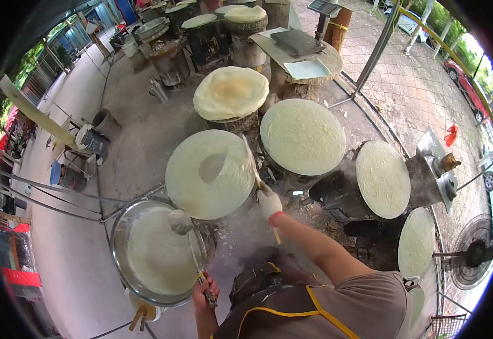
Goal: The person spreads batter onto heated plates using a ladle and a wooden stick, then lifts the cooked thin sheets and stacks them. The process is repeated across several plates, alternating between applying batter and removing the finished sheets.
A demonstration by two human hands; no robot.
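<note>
My left hand [202,289] grips the long handle of a ladle [180,221] whose cup rests in pale batter inside a big metal basin [118,237]. My right hand [268,201], in a white glove, holds a thin stick [253,164] whose far end lies at the right rim of a round griddle [210,173]. Thin batter covers that griddle except for a bare patch near its middle. I wear a dark apron with yellow straps [283,299].
More round griddles with batter stand to the right [302,135] [382,178] [416,242], and a cooked sheet [230,92] lies behind. A stump table [299,56], buckets [106,122], a fan [472,254] and metal poles [60,189] surround me.
</note>
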